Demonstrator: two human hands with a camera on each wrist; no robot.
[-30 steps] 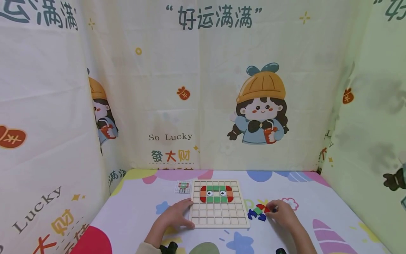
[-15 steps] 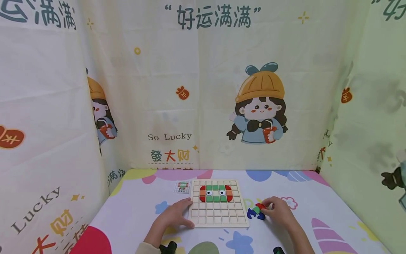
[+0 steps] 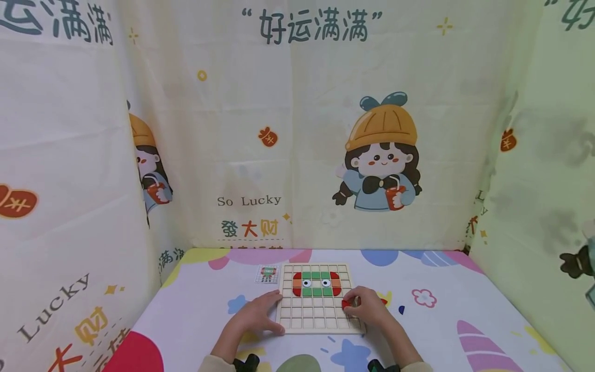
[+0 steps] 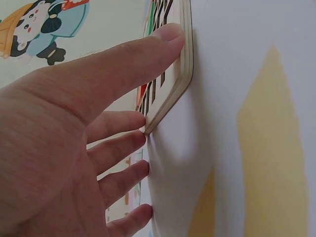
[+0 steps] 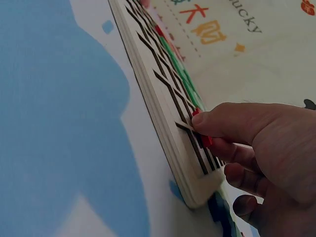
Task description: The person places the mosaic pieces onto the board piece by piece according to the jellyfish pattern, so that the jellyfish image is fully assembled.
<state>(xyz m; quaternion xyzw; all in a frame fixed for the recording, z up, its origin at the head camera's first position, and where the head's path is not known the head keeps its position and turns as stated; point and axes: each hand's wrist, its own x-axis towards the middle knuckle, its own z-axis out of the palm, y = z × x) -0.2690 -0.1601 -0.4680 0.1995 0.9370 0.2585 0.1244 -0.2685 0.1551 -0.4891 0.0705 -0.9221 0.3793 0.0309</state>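
A square wooden grid board (image 3: 310,313) lies on the table. Set in its upper half are green, red and orange pieces and two eye pieces, forming a face-like block (image 3: 317,283). My left hand (image 3: 257,313) rests against the board's near left corner; in the left wrist view its thumb (image 4: 170,39) lies along the rim and the straight fingers touch the side. Between thumb and fingers my right hand (image 3: 370,307) pinches a small red piece (image 5: 207,140) over the board's right part. The piece's exact shape is hidden by the fingertips.
A small picture card (image 3: 267,274) lies by the board's upper left corner. Right of the right hand lie a dark blue piece (image 3: 402,310) and a partly hidden red piece (image 3: 384,301). Other loose pieces are mostly behind that hand. Printed cloth walls (image 3: 316,170) enclose the table.
My right hand has taken a red piece from the loose pile and moved left over the board. A blue piece now lies apart on the right. The left hand stays put.
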